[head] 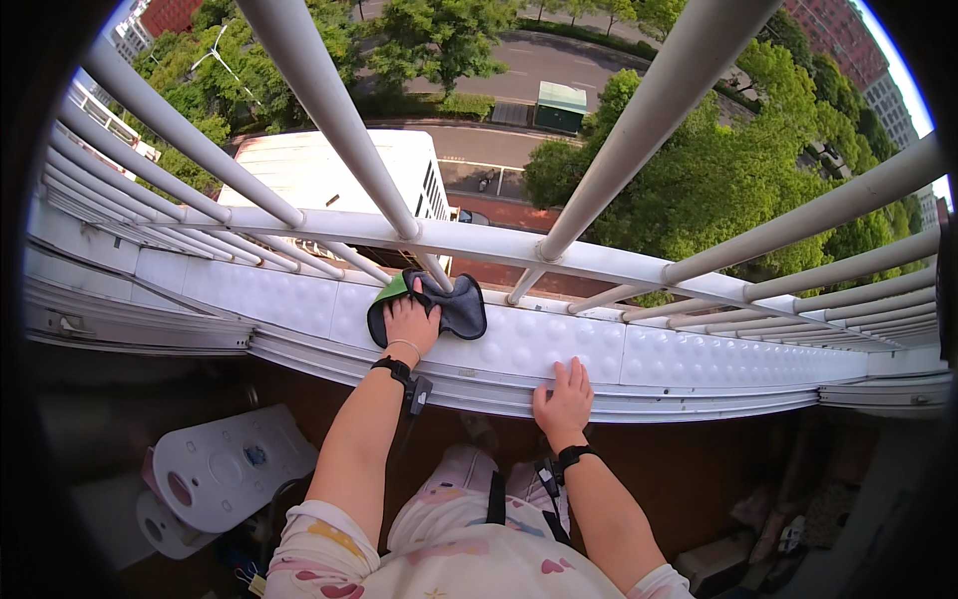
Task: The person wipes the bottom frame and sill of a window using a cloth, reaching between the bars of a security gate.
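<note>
My left hand (pixel 412 323) is on a grey and green cleaning cloth (pixel 465 308) with black edging. The cloth lies bunched on the white dimpled window sill (pixel 524 338), against the foot of a white railing bar (pixel 435 271). My fingers press into its folds, and part of the cloth is hidden under the hand. My right hand (pixel 565 400) rests on the sill's inner edge and the metal window track (pixel 479 394), with nothing in it and its fingers a little apart.
A white crossbar (pixel 479 238) and several slanting bars of the railing stand beyond the sill. Far below lie a road (pixel 516 71), trees and a white-roofed building (pixel 337 168). Indoors, at the lower left, is a white plastic step stool or seat (pixel 224 468).
</note>
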